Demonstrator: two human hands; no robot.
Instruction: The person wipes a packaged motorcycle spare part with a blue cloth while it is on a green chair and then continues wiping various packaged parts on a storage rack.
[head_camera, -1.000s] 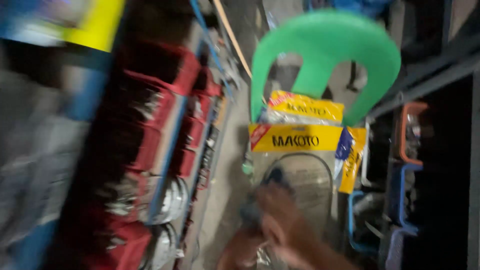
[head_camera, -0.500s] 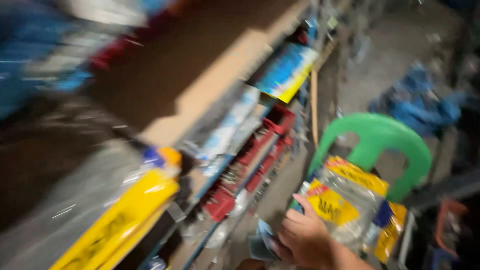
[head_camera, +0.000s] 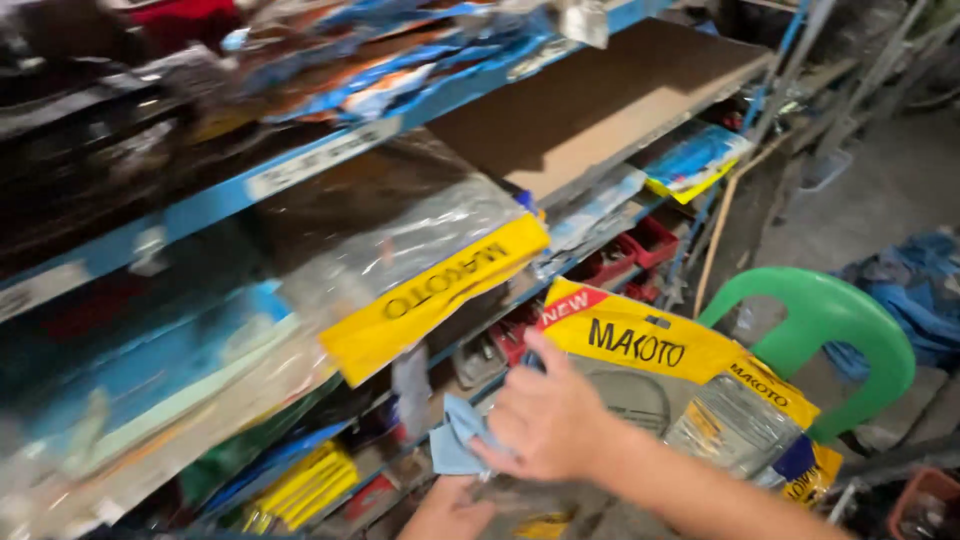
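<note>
1. My right hand (head_camera: 550, 420) pinches a light-blue cloth (head_camera: 455, 440), just below the blue shelf (head_camera: 300, 165).
2. My left hand (head_camera: 450, 510) sits under the cloth; its grip I cannot tell.
3. Yellow-headed packets (head_camera: 640, 345) lean against a green chair (head_camera: 830, 320) right of the shelf.

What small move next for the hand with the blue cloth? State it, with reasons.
Probably slide the right hand with its pinched blue cloth onto the yellow-topped clear packet on the green chair: that packet lies nearest, right beside the hand.
</note>
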